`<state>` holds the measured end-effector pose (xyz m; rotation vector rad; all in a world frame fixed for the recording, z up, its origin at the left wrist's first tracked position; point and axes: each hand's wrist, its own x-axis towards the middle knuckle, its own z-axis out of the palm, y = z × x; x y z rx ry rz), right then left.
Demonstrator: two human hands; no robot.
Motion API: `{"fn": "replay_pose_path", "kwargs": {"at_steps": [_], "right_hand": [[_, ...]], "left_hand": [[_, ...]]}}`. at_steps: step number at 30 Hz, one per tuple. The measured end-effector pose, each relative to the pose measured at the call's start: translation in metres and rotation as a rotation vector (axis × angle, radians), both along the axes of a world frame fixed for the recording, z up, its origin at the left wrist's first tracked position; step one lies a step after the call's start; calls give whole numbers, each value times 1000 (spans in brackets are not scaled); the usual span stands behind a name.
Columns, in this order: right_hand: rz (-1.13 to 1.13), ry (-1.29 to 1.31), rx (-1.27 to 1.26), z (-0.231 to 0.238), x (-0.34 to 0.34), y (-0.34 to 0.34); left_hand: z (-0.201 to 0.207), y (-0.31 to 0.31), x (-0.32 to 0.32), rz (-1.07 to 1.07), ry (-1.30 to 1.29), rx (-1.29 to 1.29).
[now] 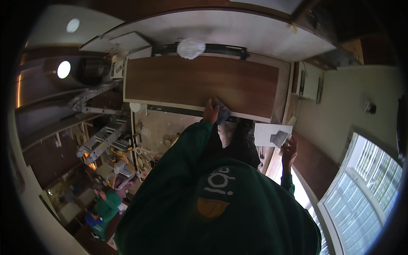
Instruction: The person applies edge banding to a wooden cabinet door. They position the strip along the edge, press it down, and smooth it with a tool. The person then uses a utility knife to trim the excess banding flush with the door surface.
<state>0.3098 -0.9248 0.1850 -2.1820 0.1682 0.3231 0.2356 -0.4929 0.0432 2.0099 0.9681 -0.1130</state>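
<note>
The right hand (290, 148) grips a scraper (279, 138) whose long axis slants from the fingers toward the upper left, its grey blade overlapping a white board (262, 135), while the left hand (210, 111) is closed on a dark piece (223, 112) at the near edge of a brown panel (195, 83). That panel stretches left to right; farther out stand a stepladder (102, 140) and a co-worker in green (106, 208) to the left, a window (363, 199) to the right.
</note>
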Motion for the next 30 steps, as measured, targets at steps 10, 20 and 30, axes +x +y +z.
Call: {"fn": "replay_pose_path", "kwargs": {"at_steps": [10, 20, 30], "right_hand": [[172, 96, -129, 77, -29, 100], [346, 60, -235, 56, -24, 135], [589, -242, -369, -80, 51, 255]], "left_hand": [[-35, 155, -95, 501, -224, -45], [6, 190, -60, 521, -657, -447], [129, 179, -37, 465, -689, -738]]}}
